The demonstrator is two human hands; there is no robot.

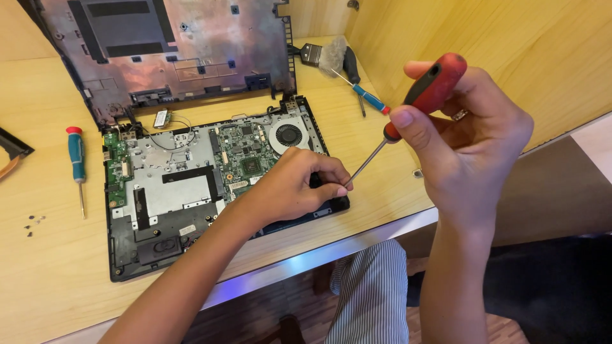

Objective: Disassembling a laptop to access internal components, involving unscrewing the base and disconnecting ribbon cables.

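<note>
An opened laptop base (159, 191) lies on the wooden desk, with its green circuit board (245, 156) and round fan (289, 136) bare. My left hand (290, 188) rests on the laptop's near right corner, fingers curled around the tip of a screwdriver shaft. My right hand (465, 146) is raised to the right and grips the red-and-black screwdriver (428, 89) by its handle. The metal shaft slants down-left to the left fingertips. The corner under my left hand is hidden.
The removed laptop cover (172, 51) leans open at the back. A teal screwdriver (76, 159) lies left of the laptop, with small loose screws (33, 224) nearby. A brush (315, 54) and a blue screwdriver (366, 95) lie at the back right by the wooden wall (484, 38).
</note>
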